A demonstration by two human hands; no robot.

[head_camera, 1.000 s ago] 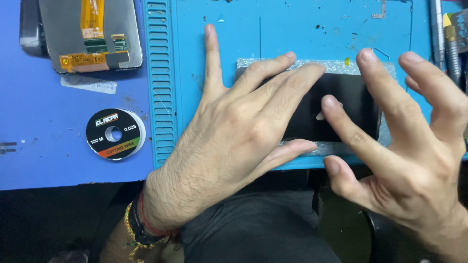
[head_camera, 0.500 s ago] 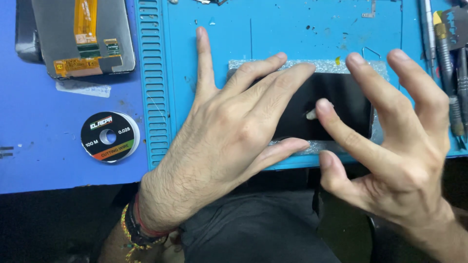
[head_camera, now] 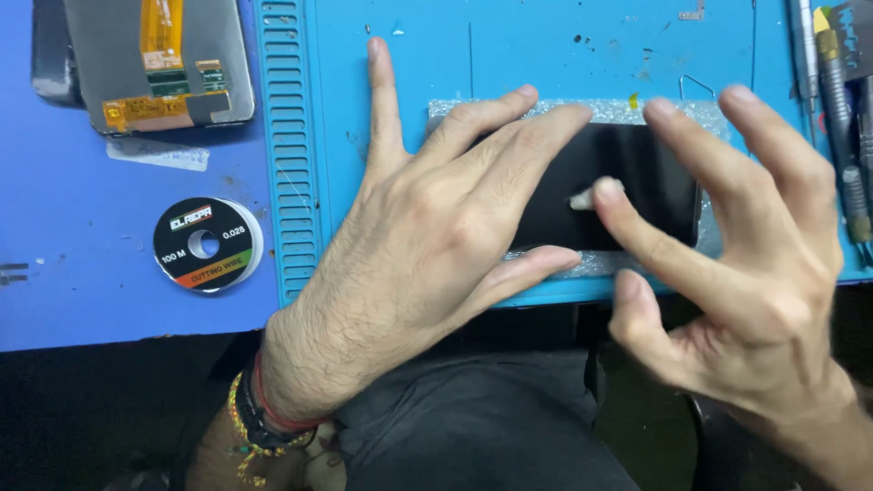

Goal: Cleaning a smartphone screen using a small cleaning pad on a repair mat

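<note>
Right hand [head_camera: 746, 273] nearer black panel [head_camera: 627, 182].

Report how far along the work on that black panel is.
Done: the black panel lies flat on bubble wrap on the blue mat. In hand: the left hand presses it down while the right hand fingers a small white bit on its face. Left: the other screen assembly lies apart, untouched.

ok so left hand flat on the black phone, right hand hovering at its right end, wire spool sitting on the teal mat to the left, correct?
One thing is off: the wire spool lies on the darker blue surface, left of the ribbed edge of the teal mat, not on it. The head view shows this. The left hand, black phone and right hand are as you said.
</note>
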